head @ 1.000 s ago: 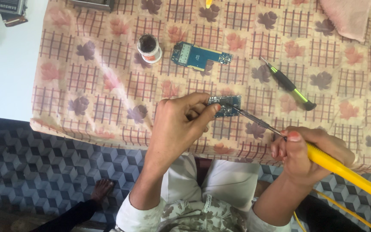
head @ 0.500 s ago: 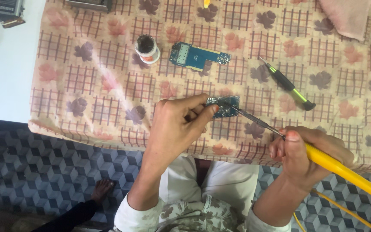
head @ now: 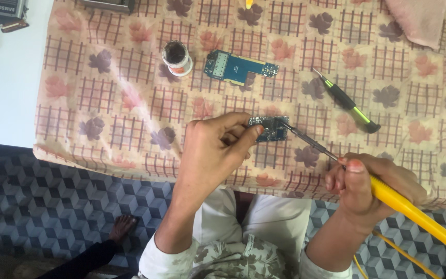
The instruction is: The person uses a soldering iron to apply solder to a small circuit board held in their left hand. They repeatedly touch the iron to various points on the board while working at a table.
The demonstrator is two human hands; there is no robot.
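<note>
The left hand (head: 210, 155) is pinching a small circuit board (head: 268, 128) at its left edge, holding it on the leaf-patterned tabletop (head: 130, 103). The right hand (head: 367, 183) is gripping a yellow soldering iron (head: 414, 209), its tip touching the board's right edge. A larger blue circuit board (head: 238, 66), a small open jar (head: 176, 58) and a green-and-black screwdriver (head: 347, 101) are lying beyond.

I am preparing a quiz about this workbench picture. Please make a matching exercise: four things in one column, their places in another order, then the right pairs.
Things:
1. small dark circuit board
2. yellow-handled soldering iron
3. round white jar with dark paste
4. black and green screwdriver

Places:
A. held in the right hand
B. lying free, right of the boards
C. pinned by the left hand
D. left of the long blue circuit board

Pairs: 1-C, 2-A, 3-D, 4-B
</note>
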